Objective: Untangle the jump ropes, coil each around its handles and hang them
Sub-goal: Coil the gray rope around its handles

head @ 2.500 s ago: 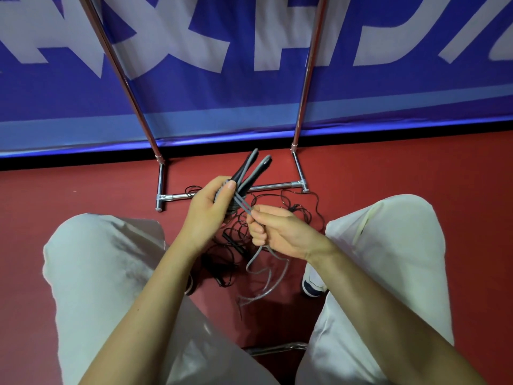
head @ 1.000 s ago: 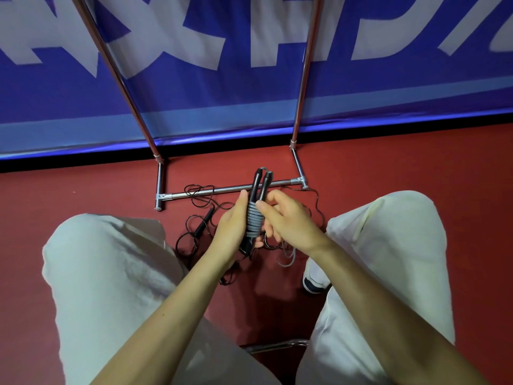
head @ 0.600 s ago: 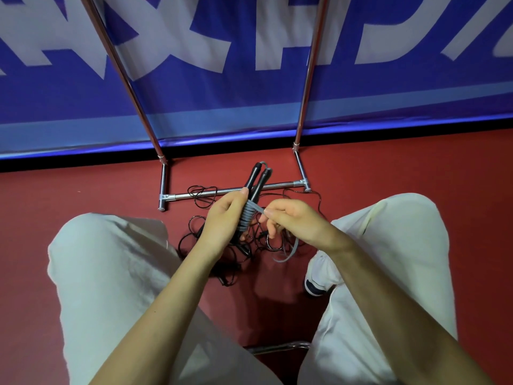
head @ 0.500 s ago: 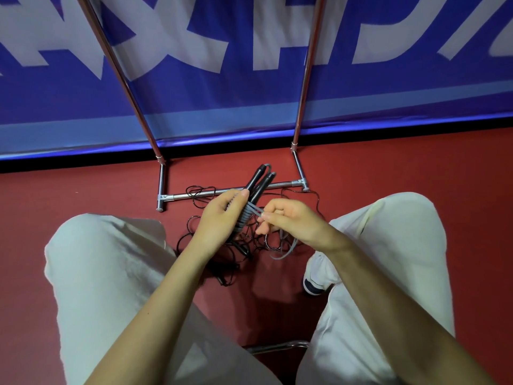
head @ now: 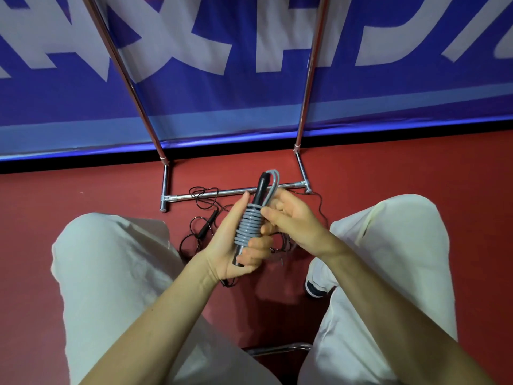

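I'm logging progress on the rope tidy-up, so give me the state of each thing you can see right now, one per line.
Grey jump rope: coiled around its black handles, held upright.
Left hand: grips the handles' lower end.
Right hand: pinches the rope at the coil's top.
Black jump rope: tangled on the floor, uncoiled.
Metal rack: standing; nothing visibly hung on it.

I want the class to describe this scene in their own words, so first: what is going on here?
A seated person is winding a grey jump rope around its black handles. The left hand grips the handles low down, while the right hand pinches the rope beside the coil. Most of the rope is already coiled. A thin black rope lies tangled on the red floor, by the foot of a metal rack. Nothing hangs yet.
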`<state>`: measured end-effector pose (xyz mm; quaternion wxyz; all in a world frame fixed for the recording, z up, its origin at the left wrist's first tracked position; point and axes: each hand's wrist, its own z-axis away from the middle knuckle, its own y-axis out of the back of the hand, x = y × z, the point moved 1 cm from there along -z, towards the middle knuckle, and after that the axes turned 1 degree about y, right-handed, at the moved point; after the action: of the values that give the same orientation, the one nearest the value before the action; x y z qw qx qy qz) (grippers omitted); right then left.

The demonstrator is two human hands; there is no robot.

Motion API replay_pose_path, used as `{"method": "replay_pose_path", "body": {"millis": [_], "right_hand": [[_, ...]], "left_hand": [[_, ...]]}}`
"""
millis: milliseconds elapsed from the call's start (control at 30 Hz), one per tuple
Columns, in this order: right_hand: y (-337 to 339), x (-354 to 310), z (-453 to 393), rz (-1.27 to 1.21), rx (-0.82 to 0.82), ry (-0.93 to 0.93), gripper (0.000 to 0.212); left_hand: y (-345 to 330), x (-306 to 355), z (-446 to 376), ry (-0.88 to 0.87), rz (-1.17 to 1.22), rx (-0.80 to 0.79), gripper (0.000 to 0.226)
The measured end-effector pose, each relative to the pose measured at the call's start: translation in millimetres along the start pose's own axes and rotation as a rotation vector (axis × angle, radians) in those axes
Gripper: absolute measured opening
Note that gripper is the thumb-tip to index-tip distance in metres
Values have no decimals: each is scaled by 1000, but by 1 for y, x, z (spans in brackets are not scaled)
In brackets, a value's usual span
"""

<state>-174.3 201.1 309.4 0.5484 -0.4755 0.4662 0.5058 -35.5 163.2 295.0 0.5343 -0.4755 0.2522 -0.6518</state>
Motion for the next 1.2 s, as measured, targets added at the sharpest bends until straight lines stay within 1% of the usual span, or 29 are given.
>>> {"method": "replay_pose_path", "body": {"millis": [33,67,100,133,167,200,267,333,367,400,433,467,533,600,667,767,800,867,933,1000,1067,1100,1200], "right_hand": [[-2,-1,1,-19,-38,-21,20],[-2,-1,1,13,-58,-21,20],[-2,-3,2,32,-65,-21,19],[-2,-2,3,43,-57,-19,18],[-2,-4,3,36,-39,-25,16],[-1,-2,2,47,-4,-31,14],[2,2,-1,156,87,-38,7],[8,10,-4,374,163,-60,24],[9,11,-4,480,192,-71,34],[9,12,-3,539,220,-65,41],[9,10,-2,554,250,-44,45],[10,12,-2,533,274,-22,46],[11,11,-6,430,287,-15,40],[10,9,-9,339,225,-30,26],[9,7,-8,303,146,-44,28],[11,11,-5,247,41,-23,11],[11,11,-4,249,5,-18,12],[12,11,-2,264,-44,-25,18],[16,14,-3,291,-51,-35,25],[18,12,-4,295,-65,-38,25],[17,11,-3,317,-76,-20,19],[18,11,-4,327,-73,-19,19],[24,10,-8,400,-89,-60,23]], "left_hand": [[2,-3,-1,60,52,-106,63],[3,-5,-1,84,49,-166,66],[4,-5,-2,89,1,-170,71],[4,-4,-4,96,-68,-131,77],[4,-3,-5,91,-142,-50,82],[5,0,-7,68,-209,71,84],[9,4,-9,-22,-363,315,82],[13,7,-13,-155,-678,524,79],[13,7,-14,-199,-831,602,77],[13,6,-15,-226,-916,651,74],[14,4,-16,-239,-903,662,72],[13,2,-16,-244,-823,641,70],[11,3,-16,-250,-671,582,69],[11,6,-16,-252,-601,527,71],[10,8,-13,-230,-556,464,75],[8,9,-7,-176,-568,371,74],[8,9,-6,-174,-588,359,71],[8,11,-5,-194,-626,367,67],[10,14,-4,-215,-628,386,62],[12,16,-3,-223,-612,399,59],[12,18,-2,-229,-628,408,61],[12,18,-2,-235,-621,421,62],[12,23,3,-279,-494,479,54]]}}
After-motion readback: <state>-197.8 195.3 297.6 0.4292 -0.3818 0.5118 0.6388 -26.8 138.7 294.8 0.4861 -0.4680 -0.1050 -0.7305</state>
